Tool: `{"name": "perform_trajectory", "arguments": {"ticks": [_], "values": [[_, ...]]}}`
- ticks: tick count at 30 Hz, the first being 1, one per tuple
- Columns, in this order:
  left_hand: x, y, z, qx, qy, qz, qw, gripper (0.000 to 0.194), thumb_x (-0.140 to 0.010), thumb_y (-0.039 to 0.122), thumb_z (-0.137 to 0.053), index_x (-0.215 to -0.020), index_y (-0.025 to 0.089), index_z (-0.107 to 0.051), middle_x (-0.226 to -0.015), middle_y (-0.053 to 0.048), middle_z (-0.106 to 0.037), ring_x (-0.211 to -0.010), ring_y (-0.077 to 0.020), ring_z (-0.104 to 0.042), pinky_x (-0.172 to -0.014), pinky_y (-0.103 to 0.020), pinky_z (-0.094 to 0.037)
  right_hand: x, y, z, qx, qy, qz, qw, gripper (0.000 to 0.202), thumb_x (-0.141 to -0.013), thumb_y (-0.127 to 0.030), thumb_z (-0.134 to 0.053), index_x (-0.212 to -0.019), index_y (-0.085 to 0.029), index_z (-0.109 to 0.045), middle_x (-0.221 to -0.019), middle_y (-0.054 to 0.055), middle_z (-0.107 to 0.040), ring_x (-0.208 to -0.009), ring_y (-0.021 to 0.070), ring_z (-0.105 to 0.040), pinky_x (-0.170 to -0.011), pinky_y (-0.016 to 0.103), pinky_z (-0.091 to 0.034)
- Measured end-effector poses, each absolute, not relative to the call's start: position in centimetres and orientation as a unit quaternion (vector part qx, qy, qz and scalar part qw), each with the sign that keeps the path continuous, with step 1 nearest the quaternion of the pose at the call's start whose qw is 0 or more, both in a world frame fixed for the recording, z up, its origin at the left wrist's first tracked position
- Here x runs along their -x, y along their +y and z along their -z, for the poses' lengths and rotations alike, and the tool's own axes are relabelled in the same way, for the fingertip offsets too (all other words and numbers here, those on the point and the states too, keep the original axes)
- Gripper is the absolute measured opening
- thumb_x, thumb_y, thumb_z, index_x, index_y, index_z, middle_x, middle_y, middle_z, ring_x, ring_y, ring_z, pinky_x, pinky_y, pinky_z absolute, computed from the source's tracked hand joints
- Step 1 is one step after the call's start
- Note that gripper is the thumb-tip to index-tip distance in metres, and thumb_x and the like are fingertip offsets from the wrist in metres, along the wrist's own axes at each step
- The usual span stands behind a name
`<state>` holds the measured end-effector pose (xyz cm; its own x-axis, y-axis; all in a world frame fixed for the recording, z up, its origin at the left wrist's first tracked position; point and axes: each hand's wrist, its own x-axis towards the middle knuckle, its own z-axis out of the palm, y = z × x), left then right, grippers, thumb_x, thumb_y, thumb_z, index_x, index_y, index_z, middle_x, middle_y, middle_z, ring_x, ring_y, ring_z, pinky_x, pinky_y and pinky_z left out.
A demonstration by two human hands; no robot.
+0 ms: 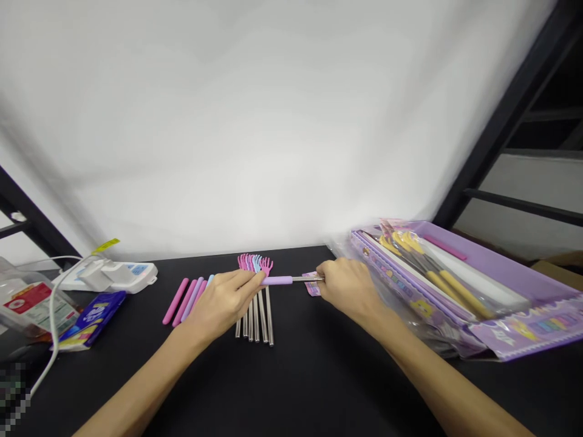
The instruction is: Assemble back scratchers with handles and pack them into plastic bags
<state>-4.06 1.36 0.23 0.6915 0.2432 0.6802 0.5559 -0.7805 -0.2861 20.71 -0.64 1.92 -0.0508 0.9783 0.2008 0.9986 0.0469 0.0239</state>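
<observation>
Both my hands hold one telescopic back scratcher with a lilac grip (277, 280) lying crosswise over the black table (319, 376). My left hand (225, 299) pinches the grip end. My right hand (346, 286) grips the thin metal rod end, beside a small pink label (312, 285). Under the left hand lies a row of several metal rods with pink and blue claw heads (255, 263). Several loose pink, lilac and blue grip sleeves (184, 301) lie to their left.
A purple cardboard box (514, 273) with yellow-handled scratchers in plastic wrap stands at the right. At the left lie a white power strip (113, 274), a blue packet (93, 317) and a clear packet (31, 303). A white wall rises behind the table.
</observation>
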Motion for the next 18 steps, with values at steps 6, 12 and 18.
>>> {"name": "perform_trajectory", "arguments": {"ticks": [6, 12, 18], "values": [[4.7, 0.9, -1.5, 0.874, -0.193, 0.329, 0.300, 0.025, -0.089, 0.003, -0.054, -0.113, 0.010, -0.057, -0.092, -0.008, -0.071, -0.079, -0.0178, -0.065, -0.071, -0.032, -0.054, -20.5, -1.3, -1.9, 0.643, -0.758, 0.001, 0.107, 0.032, -0.086, -0.044, -0.053, -0.070, -0.021, -0.070, -0.065, 0.005, -0.067, -0.063, 0.0190, -0.062, -0.053, 0.028, -0.027], [2.7, -0.6, -2.0, 0.874, -0.205, 0.265, 0.352, 0.018, -0.095, 0.014, -0.051, -0.110, 0.009, -0.060, -0.073, -0.002, -0.065, -0.063, -0.0149, -0.061, -0.057, -0.030, -0.045, -19.6, -1.3, -2.1, 0.636, -0.760, 0.043, 0.124, 0.068, -0.093, -0.065, -0.027, -0.061, -0.022, -0.069, -0.059, 0.008, -0.067, -0.060, 0.0204, -0.063, -0.052, 0.030, -0.026], [6.8, 2.5, -2.1, 0.884, -0.310, 0.222, 0.270, 0.023, -0.099, 0.032, -0.046, -0.101, 0.018, -0.063, -0.076, -0.001, -0.068, -0.063, -0.0142, -0.063, -0.059, -0.026, -0.044, -22.7, 0.4, -2.2, 0.681, -0.721, 0.106, 0.076, 0.080, -0.092, -0.071, -0.016, -0.065, -0.020, -0.073, -0.065, 0.013, -0.070, -0.067, 0.0270, -0.067, -0.058, 0.031, -0.034]]}}
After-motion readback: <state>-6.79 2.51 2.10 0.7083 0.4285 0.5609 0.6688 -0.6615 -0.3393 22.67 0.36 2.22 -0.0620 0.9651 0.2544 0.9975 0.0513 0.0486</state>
